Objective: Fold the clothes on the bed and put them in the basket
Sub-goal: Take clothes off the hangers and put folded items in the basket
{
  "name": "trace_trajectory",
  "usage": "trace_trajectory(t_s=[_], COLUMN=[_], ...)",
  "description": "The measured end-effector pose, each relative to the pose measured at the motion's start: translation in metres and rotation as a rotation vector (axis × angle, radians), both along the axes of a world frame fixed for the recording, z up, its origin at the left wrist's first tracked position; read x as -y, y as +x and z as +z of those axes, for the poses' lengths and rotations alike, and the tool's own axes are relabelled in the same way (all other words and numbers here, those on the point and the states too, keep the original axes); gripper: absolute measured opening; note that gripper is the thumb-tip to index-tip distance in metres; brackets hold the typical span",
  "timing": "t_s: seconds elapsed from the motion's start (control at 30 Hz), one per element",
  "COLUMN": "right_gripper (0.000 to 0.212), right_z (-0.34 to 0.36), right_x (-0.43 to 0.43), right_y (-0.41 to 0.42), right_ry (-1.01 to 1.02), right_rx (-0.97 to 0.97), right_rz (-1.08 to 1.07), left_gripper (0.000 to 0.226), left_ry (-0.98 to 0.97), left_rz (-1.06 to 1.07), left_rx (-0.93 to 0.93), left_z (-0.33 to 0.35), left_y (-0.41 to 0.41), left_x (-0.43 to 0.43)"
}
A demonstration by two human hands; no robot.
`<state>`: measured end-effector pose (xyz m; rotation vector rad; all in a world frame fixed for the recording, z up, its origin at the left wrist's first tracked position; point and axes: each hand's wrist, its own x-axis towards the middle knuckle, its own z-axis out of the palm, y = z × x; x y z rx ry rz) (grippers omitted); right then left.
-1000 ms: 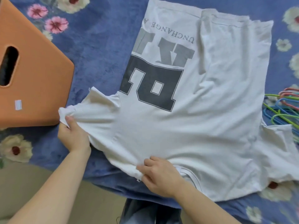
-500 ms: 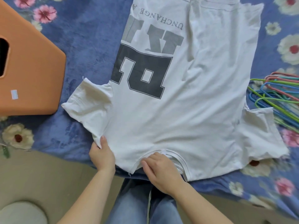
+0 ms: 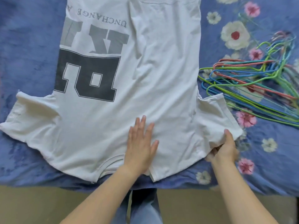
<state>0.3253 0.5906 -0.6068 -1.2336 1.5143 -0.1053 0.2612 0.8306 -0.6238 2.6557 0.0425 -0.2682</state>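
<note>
chg: we see L hand [image 3: 140, 143] now off the shoulder, flat, fingers straight on shirt [image 3: 145, 78] by collar [image 3: 111, 166]; R hand [image 3: 224, 148] gone from collar to R sleeve [image 3: 215, 117], pinching its edge | means: shirt spread print-up on bed [image 3: 29, 46], sleeve fold next, we judge | hidden: basket out of frame, shirt hem cut off at top, R fingertips under cloth

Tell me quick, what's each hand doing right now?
Left hand: open, flat on the shirt.
Right hand: gripping the sleeve.

The white T-shirt [image 3: 145, 97] carries upside-down print — "UNCHANGE", cut off after "A" — above big block letters, the dark one an "R".
</note>
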Motion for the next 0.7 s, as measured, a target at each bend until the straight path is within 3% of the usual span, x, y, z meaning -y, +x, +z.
trace_trajectory(t_s=[0.13, 0.33, 0.43, 0.5, 0.6, 0.67, 0.7], right_gripper=[0.043, 0.016, 0.005, 0.009, 0.008, 0.013, 0.02], right_z=[-0.008, -0.005, 0.018, 0.037, 0.049, 0.034, 0.025], right_x=[0.031, 0.047, 0.028, 0.006, -0.03, -0.04, -0.04], right_y=[0.022, 0.02, 0.018, 0.007, -0.016, -0.036, -0.045], right_ry=[0.235, 0.066, -0.249, -0.511, -0.727, -0.767, -0.758], right_rx=[0.081, 0.146, 0.157, 0.187, 0.396, 0.451, 0.43], right_rz=[0.035, 0.093, 0.268, 0.5, 1.123, 1.614, 1.779], left_gripper=[0.068, 0.076, 0.072, 0.054, 0.028, 0.033, 0.043], left_ry=[0.118, 0.165, -0.017, -0.397, -0.963, -1.154, -1.219], left_rz=[-0.379, -0.488, -0.462, -0.246, 0.479, 0.844, 0.925], left_rx=[0.033, -0.098, -0.188, -0.307, -0.465, -0.654, -0.747], left_z=[-0.008, -0.014, -0.01, 0.001, 0.021, 0.025, 0.024], left_y=[0.032, 0.046, 0.051, 0.059, 0.08, 0.094, 0.097], left_x=[0.055, 0.078, 0.077, 0.071, 0.06, 0.044, 0.036])
